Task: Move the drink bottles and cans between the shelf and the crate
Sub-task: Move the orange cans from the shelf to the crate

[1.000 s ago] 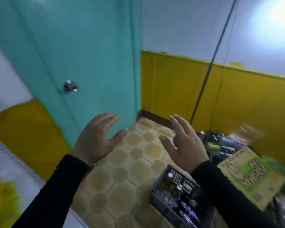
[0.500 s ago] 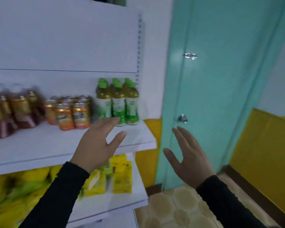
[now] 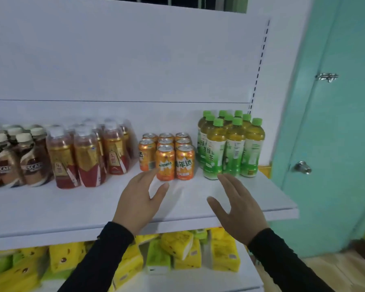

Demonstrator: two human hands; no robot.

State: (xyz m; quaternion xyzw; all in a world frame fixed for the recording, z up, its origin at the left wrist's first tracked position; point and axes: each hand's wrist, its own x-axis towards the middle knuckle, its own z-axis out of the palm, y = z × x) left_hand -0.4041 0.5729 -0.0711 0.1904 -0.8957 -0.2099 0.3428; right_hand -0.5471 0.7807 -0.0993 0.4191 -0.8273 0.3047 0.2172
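Both hands are held out flat with the fingers straight and spread, and they hold nothing. The left hand (image 3: 140, 199) floats at about 6 o'clock, and its fingertips are just beside the front row of small orange metal drink cans (image 3: 165, 153). The right hand (image 3: 238, 209) floats at about 5 o'clock, near the bottom of the tall green-capped plastic tea bottles (image 3: 230, 144).

All the drinks stand on the white flat shelf board (image 3: 51, 207). The cans are in the middle, the green bottles at 3 o'clock, and the red-and-gold labelled bottles (image 3: 89, 154) and brown coffee bottles with cream caps (image 3: 15, 157) at 9 o'clock. The crate is not in view.

The cans stand very close together, so I think a hand that grabs one could bump the next one and knock it over. The green bottles are tall and thin and could tip like dominoes. The right-side bottles are near the shelf end, so a push could drop one on the floor.
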